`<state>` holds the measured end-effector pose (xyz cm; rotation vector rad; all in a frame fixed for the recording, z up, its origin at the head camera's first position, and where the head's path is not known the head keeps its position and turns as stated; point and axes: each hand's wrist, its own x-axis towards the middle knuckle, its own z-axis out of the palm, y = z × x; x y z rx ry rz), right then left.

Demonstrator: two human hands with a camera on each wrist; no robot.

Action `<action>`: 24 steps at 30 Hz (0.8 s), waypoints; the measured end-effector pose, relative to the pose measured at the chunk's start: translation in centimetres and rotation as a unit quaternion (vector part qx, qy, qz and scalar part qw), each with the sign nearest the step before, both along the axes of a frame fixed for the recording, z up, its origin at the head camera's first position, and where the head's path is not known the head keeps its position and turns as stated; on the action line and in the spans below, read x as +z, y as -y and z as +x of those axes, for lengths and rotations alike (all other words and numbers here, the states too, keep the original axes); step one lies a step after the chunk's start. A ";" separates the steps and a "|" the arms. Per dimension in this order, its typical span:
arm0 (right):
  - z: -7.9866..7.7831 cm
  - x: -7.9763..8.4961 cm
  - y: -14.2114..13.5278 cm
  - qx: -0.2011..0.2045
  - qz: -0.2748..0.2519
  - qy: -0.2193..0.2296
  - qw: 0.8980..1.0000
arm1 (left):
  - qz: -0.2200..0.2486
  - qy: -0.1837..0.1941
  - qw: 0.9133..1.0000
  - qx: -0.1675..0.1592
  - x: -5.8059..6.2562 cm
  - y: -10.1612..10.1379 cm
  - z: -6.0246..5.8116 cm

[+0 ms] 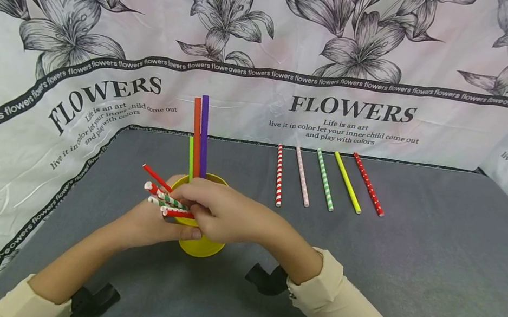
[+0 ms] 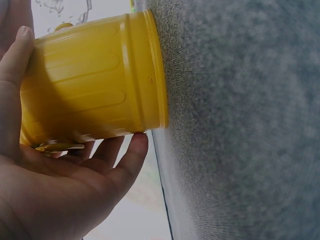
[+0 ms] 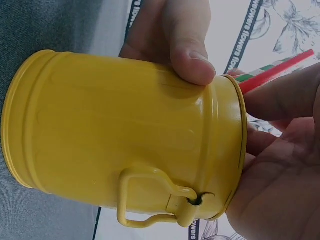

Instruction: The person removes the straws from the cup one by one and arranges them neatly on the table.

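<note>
A small yellow metal pail [image 1: 201, 248] with a side handle [image 3: 145, 197] stands on the grey table. My left hand [image 1: 145, 224] holds it from the left, thumb across the near side and fingers around the far side. Over its mouth, my right hand [image 1: 228, 212] pinches straws at the rim, apparently including a green-and-white striped straw [image 1: 172, 200]; its fingertips are partly hidden. Several straws lean left out of the pail, among them a red straw [image 1: 157, 178] and a red dotted straw [image 1: 176, 214]. Orange [image 1: 195, 136], purple [image 1: 204, 137] and green sticks [image 1: 191, 157] rise from it.
Right of the pail lie a red-striped straw [image 1: 279, 176], a pale pink straw [image 1: 302, 177], a green-striped straw [image 1: 325, 180], a yellow straw [image 1: 348, 182] and a red dotted straw [image 1: 368, 184]. Flower-printed cloth [image 1: 242, 102] stands behind the table.
</note>
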<state>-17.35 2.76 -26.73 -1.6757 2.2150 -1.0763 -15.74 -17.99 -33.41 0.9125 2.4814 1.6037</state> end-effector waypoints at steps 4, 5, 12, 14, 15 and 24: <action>0.1 0.2 -0.2 -0.007 0.034 0.032 0.999 | 0.005 0.024 1.000 0.005 -0.1 0.0 -0.1; 0.2 0.2 -0.3 -0.008 0.040 0.042 0.998 | 0.009 0.030 1.000 0.003 -0.1 0.0 -0.1; 0.1 0.4 -0.5 -0.011 0.041 0.050 0.998 | -0.003 0.024 1.000 -0.003 -0.1 0.3 -0.1; 0.0 0.4 -0.5 -0.011 0.034 0.050 0.998 | -0.009 0.015 1.000 -0.003 -0.1 0.2 -0.1; 0.0 0.4 -0.5 -0.012 0.029 0.052 0.998 | -0.011 0.014 1.000 -0.001 -0.1 0.2 -0.1; -0.4 0.4 -0.6 -0.034 -0.036 0.044 0.998 | 0.006 0.017 1.000 0.001 -0.2 0.1 0.0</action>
